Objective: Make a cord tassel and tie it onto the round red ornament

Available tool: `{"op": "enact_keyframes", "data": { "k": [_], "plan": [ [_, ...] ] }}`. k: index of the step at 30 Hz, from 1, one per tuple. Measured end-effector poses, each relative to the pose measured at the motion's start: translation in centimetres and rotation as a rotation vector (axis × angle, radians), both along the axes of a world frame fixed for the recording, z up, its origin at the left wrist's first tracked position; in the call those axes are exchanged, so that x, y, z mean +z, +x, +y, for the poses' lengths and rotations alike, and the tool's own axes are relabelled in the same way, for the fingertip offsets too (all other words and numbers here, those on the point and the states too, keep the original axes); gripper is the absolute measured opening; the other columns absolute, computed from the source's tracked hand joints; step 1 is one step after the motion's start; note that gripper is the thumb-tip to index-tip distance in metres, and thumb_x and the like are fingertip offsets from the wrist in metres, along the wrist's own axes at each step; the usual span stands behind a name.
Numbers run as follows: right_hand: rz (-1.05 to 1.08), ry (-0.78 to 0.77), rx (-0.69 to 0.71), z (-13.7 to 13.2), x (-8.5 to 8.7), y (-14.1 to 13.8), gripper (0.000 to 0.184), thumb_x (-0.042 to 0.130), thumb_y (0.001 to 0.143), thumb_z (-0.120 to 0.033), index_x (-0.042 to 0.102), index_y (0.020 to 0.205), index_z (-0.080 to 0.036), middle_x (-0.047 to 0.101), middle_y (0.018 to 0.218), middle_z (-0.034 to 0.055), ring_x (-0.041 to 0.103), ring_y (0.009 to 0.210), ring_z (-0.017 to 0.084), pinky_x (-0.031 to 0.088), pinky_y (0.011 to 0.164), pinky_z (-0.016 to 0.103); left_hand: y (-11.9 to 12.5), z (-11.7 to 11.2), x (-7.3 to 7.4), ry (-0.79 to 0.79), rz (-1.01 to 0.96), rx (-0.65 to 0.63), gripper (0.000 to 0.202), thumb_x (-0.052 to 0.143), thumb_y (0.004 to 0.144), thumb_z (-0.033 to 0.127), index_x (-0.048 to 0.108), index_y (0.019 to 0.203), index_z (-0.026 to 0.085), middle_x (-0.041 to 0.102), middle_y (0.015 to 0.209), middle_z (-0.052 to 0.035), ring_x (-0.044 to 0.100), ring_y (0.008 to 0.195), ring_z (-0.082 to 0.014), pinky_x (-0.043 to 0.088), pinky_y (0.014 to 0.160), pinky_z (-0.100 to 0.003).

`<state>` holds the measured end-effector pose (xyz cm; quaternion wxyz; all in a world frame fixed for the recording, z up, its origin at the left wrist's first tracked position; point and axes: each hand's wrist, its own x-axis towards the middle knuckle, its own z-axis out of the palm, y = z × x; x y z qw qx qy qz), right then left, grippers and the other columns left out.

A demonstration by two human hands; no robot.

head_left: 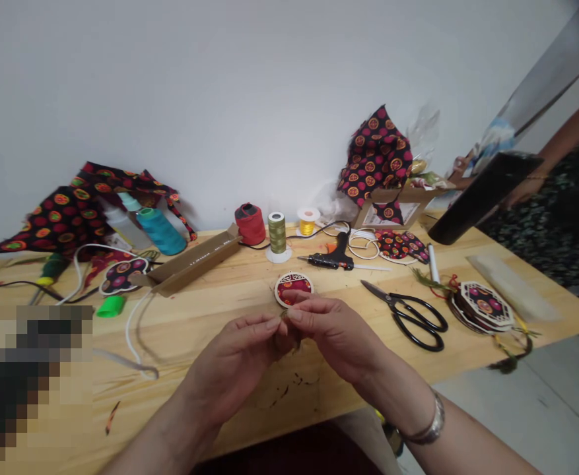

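Note:
My left hand [237,353] and my right hand [343,333] meet above the table near its front edge. Fingertips of both are pinched together on a bit of olive-green thread [285,316], most of it hidden by the fingers. Just beyond them lies a round ornament [294,288] with a pale openwork rim and red patterned fabric; whether the thread joins it I cannot tell. Black-handled scissors [410,316] rest to the right of my right hand. Behind the ornament stands a spool of olive-green thread [276,234].
A black glue gun [333,254], red thread spool [249,224] and yellow spool [309,223] sit further back. An open cardboard box [195,260] lies left; stacked ornaments [484,307] lie right. Another person's arm [561,148] shows at far right.

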<state>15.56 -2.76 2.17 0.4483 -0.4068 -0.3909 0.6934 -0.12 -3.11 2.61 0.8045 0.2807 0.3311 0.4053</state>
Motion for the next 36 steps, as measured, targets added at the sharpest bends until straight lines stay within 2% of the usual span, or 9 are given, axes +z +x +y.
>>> {"op": "enact_keyframes", "data": {
  "k": [5,9,13,18,23,25,28,31,36],
  "plan": [
    [0.002,-0.015,-0.017,-0.4,-0.5,-0.4,0.022,0.077,0.063,-0.039,0.071,0.062,-0.018,0.066,0.075,0.0067,0.054,0.098,0.024,0.042,0.081,0.035,0.0,-0.2,-0.1,-0.014,-0.043,-0.021,0.013,0.065,0.076,0.017,0.073,0.068,0.011,0.069,0.074,-0.0059,0.059,0.076,-0.0176,0.045,0.074,-0.029],
    [0.007,-0.026,-0.021,-0.4,-0.6,-0.5,0.024,0.078,0.062,-0.04,0.07,0.062,-0.018,0.065,0.069,0.0052,0.056,0.083,0.021,0.043,0.076,0.034,-0.2,-0.3,-0.2,-0.036,-0.03,-0.026,0.01,0.069,0.073,0.018,0.074,0.068,0.012,0.07,0.072,-0.005,0.062,0.073,-0.0181,0.047,0.075,-0.03],
    [0.069,-0.061,0.003,-0.4,-0.7,-0.6,0.022,0.078,0.063,-0.038,0.069,0.059,-0.019,0.06,0.061,0.0014,0.053,0.067,0.016,0.041,0.076,0.033,-0.3,-0.4,-0.3,-0.043,0.004,-0.033,0.009,0.07,0.072,0.02,0.074,0.069,0.012,0.069,0.072,-0.005,0.062,0.069,-0.0169,0.046,0.067,-0.028],
    [0.101,-0.085,-0.045,-0.3,-1.1,-0.8,0.018,0.079,0.06,-0.033,0.068,0.058,-0.019,0.06,0.064,0.002,0.053,0.082,0.018,0.039,0.078,0.031,-0.4,-0.4,-0.3,-0.021,0.045,-0.019,0.011,0.068,0.074,0.017,0.074,0.069,0.01,0.067,0.068,-0.0044,0.058,0.065,-0.0139,0.045,0.066,-0.026],
    [0.084,-0.088,-0.005,-0.1,-1.1,-0.7,0.02,0.078,0.063,-0.034,0.068,0.058,-0.017,0.059,0.066,0.0026,0.053,0.087,0.019,0.038,0.079,0.032,-0.3,-0.2,-0.2,-0.006,0.094,-0.011,0.013,0.066,0.074,0.017,0.073,0.065,0.011,0.065,0.064,-0.0037,0.056,0.063,-0.014,0.043,0.064,-0.026],
    [0.065,-0.084,0.017,0.1,-1.0,-0.5,0.02,0.078,0.062,-0.034,0.068,0.059,-0.017,0.061,0.072,0.0032,0.053,0.088,0.019,0.037,0.078,0.031,-0.3,-0.1,-0.2,0.0,0.114,-0.006,0.013,0.066,0.074,0.016,0.073,0.064,0.011,0.065,0.062,-0.0039,0.056,0.063,-0.0144,0.043,0.063,-0.026],
    [0.039,-0.117,0.042,0.4,-0.9,-0.3,0.021,0.077,0.062,-0.035,0.07,0.067,-0.017,0.063,0.077,0.0022,0.053,0.08,0.016,0.035,0.073,0.029,-0.4,0.0,-0.2,-0.002,0.127,0.002,0.013,0.066,0.072,0.015,0.073,0.063,0.011,0.066,0.061,-0.0047,0.055,0.062,-0.015,0.043,0.063,-0.027],
    [0.028,-0.174,0.023,0.6,-0.9,-0.2,0.029,0.074,0.065,-0.043,0.072,0.08,-0.017,0.064,0.075,0.0016,0.053,0.072,0.014,0.035,0.07,0.03,-0.6,0.0,-0.3,-0.008,0.138,0.013,0.012,0.067,0.071,0.016,0.074,0.063,0.011,0.066,0.062,-0.0054,0.056,0.061,-0.0152,0.044,0.063,-0.027],
    [-0.013,-0.16,-0.004,0.7,-1.1,-0.1,0.036,0.073,0.065,-0.049,0.073,0.078,-0.015,0.066,0.079,0.0035,0.05,0.067,0.013,0.033,0.064,0.028,-0.6,0.2,-0.2,-0.005,0.156,0.025,0.011,0.068,0.069,0.017,0.074,0.062,0.011,0.066,0.06,-0.0055,0.055,0.06,-0.0153,0.043,0.062,-0.027]
  ]
}}
